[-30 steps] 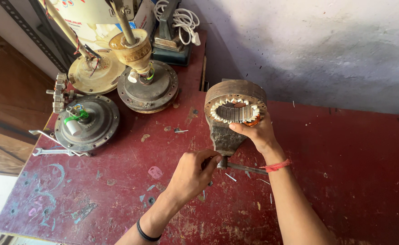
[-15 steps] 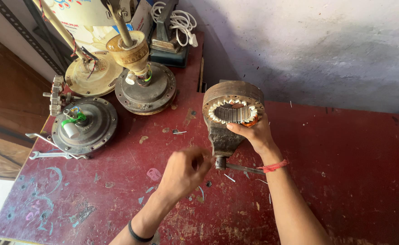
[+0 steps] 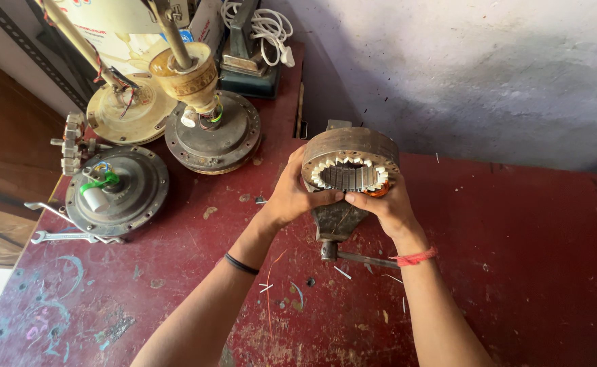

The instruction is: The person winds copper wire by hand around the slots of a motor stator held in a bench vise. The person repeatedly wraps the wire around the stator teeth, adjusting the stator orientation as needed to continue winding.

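While both hands grip it, the left hand (image 3: 292, 197) curled round its near-left rim and the right hand (image 3: 383, 204) pinching its near-right edge, the ring-shaped stator (image 3: 350, 160) sits atop a vise (image 3: 336, 221); beyond the left hand stand fan motor housings (image 3: 213, 132)

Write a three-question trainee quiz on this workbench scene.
1. True or false: both hands touch the metal ring.
2. Which wrist wears the red thread? A) left B) right
3. What lies at the red table's left edge, beside the round motor housing?

Key
1. True: the left hand and right hand both grip the ring, which sits on a small vise.
2. B; the left wrist wears a black band.
3. Wrenches.
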